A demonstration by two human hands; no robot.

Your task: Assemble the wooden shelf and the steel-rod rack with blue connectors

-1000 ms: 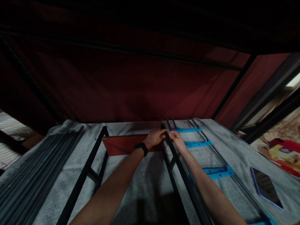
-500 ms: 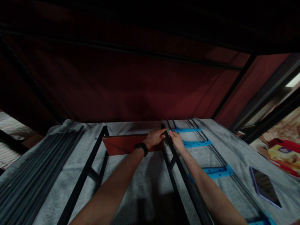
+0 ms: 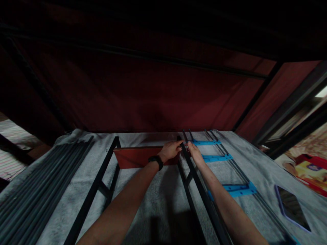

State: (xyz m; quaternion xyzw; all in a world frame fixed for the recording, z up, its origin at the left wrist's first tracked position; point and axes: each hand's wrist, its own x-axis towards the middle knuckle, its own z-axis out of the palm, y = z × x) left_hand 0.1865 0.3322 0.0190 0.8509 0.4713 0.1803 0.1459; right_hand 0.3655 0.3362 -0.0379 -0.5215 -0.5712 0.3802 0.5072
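The left hand [image 3: 170,150] still grips the black metal frame rail's [image 3: 203,194] far end; a small shiny piece [image 3: 186,147] now shows more clearly by the right hand [image 3: 194,151], whose grasp I cannot tell.

On the cloth [image 3: 79,183], a board [image 3: 135,159] sits between two frames [image 3: 200,189], rods [image 3: 48,177] left of them, a phone [image 3: 292,208] right.

Apparently a home: grey blanket [image 3: 258,166], phone [image 3: 292,208].
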